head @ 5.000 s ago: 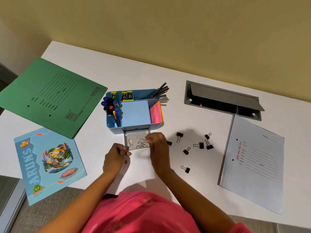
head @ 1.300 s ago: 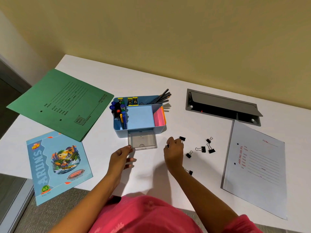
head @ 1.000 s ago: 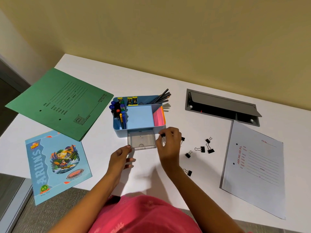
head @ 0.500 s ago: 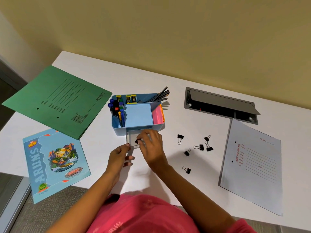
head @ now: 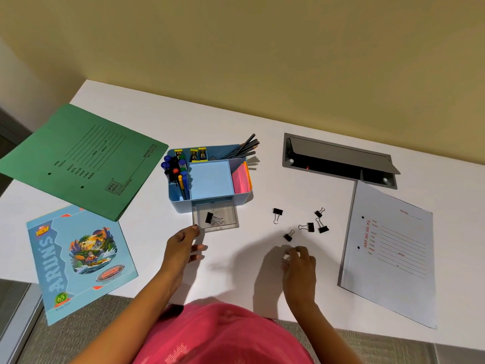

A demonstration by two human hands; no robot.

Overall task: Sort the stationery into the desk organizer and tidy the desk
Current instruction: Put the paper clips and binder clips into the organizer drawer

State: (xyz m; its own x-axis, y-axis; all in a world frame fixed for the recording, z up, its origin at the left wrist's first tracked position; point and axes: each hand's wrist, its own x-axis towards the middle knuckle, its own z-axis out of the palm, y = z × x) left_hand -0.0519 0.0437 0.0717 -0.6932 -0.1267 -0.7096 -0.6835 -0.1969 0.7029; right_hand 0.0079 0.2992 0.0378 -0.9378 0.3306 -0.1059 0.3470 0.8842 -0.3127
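The blue desk organizer (head: 244, 197) holds pens, pencils, staplers and sticky notes. Its clear drawer (head: 231, 225) is pulled out at the front with one black binder clip (head: 210, 218) lying in it. Several more binder clips (head: 307, 227) are scattered on the white desk to the right. My left hand (head: 182, 246) rests flat on the desk, one fingertip touching the drawer's front left corner. My right hand (head: 299, 262) is down on the desk below the scattered clips, fingers pinched together around a clip that is mostly hidden.
A green file folder (head: 78, 158) and a blue notebook (head: 78, 258) lie at the left. At the right lies a grey file folder (head: 388, 253), with an open grey cable hatch (head: 338, 160) behind it. The desk's front edge runs just below my hands.
My right hand dropped a binder clip into the drawer, then swung right and down to the nearest loose clip. My left hand stayed at the drawer corner.
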